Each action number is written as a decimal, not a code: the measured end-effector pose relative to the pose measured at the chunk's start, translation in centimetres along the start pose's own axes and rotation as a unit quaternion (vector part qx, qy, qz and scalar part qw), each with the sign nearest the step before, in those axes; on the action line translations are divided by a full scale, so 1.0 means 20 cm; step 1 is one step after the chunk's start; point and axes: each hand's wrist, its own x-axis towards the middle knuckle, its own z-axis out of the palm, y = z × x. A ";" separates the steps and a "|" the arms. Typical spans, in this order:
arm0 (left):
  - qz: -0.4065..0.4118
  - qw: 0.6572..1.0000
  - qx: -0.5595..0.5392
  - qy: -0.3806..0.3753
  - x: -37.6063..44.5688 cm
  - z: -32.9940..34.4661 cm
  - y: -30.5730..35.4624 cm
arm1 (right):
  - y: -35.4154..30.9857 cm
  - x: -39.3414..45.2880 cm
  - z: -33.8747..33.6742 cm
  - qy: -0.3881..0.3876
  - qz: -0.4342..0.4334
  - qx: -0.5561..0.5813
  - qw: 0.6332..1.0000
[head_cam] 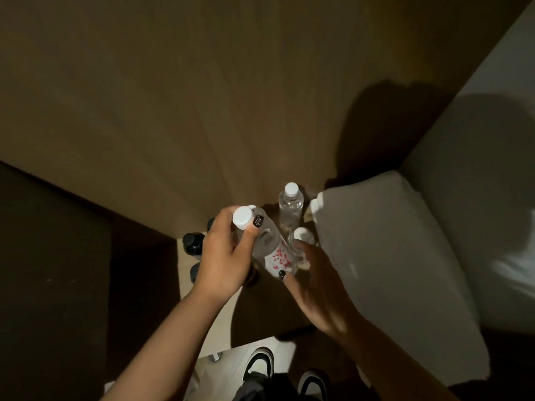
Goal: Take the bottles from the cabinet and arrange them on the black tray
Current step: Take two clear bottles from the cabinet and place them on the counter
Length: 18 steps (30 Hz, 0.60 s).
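**Two hands on one clear bottle above the tray**

Over the dark tray [269, 311], seen from the head camera, both hands meet around a single clear bottle [272, 250] with a white cap and red lettering on its label. That bottle is tilted, cap toward the upper left, base toward the lower right. The left hand [225, 256] grasps it near the neck, fingers curled round the far side and the thumb (dark painted nail) pressed across the front just below the cap. The right hand [315, 287] comes in from the lower right with its fingers wrapped around the bottle's lower half; one dark nail shows at the base. How firmly the right hand clasps it I cannot tell, since the bottle body hides most of those fingers.

Just behind the held bottle, a second clear bottle [290, 208] stands upright with a white cap, close to the wooden wall [173, 96]. Another white cap [302, 235] shows between that bottle and the right hand; its body is mostly hidden. To the left of the left hand, dark-capped bottles [193, 243] stand on a pale surface, partly covered by the hand.

A white cushion [376, 256] lies at the right, touching or nearly touching the tray edge. At the bottom of the view, two black-and-white shoes [260, 363] stand on a light floor. Lighting is dim and the tray's outline is hard to follow.
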 end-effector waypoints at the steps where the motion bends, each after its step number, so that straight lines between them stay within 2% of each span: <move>1: -0.003 1.000 -0.014 0.010 0.00 -0.03 0.06 | -0.03 0.00 -0.01 -0.010 -0.016 0.003 1.000; 6: -0.070 0.980 -0.170 0.074 -0.06 -0.15 0.20 | -0.03 0.00 -0.01 -0.039 -0.099 -0.044 0.993; 10: -0.170 0.946 -0.255 0.101 -0.14 -0.17 0.17 | -0.01 -0.02 -0.04 -0.029 -0.053 -0.034 0.998; 12: -0.190 0.931 -0.289 0.113 -0.19 -0.17 0.11 | 0.00 -0.05 0.00 -0.040 -0.039 -0.011 0.998; 18: -0.221 0.896 -0.383 0.035 -0.35 -0.07 -0.10 | 0.06 -0.14 0.19 -0.047 0.011 -0.010 0.999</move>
